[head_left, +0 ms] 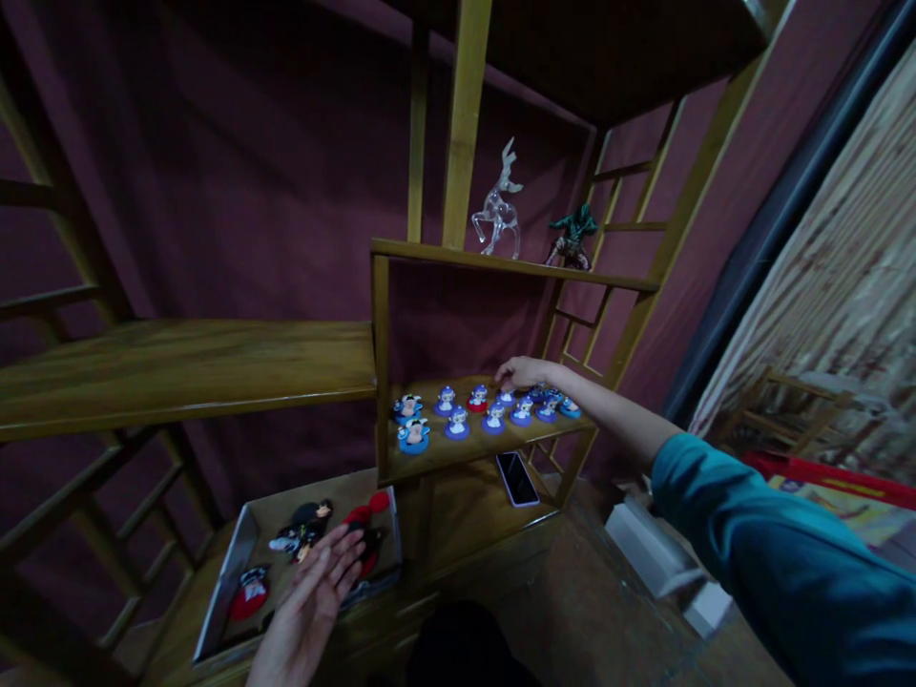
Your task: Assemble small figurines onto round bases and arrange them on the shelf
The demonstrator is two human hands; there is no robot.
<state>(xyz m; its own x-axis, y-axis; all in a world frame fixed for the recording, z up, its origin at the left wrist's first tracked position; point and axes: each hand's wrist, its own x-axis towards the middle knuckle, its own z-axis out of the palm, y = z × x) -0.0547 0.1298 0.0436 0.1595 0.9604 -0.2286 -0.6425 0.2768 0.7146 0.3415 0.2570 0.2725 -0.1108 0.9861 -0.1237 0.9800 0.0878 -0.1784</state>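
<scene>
My right hand [526, 370] reaches onto the lower shelf, its fingers curled down and closed at the top of a small purple-and-white figurine [506, 397] in the back row. Beside it stand a figurine on a red base [477, 399] and several more purple-based figurines [493, 418]. Two blue-based figurines [413, 436] are at the shelf's left end. Palm up, with fingers stretched out and nothing in them, my left hand [319, 592] hovers over a shallow cardboard box [223, 596]. Inside the box lie a red-based figurine [250, 593] and several dark and red ones, partly hidden by that hand.
A phone [517, 478] lies on the board below the figurines. Above, a clear deer statue [499, 210] and a dark green figure [574, 236] stand on the upper shelf [429, 253]. Wooden posts frame the compartments. White boxes [655, 549] lie on the floor to the right.
</scene>
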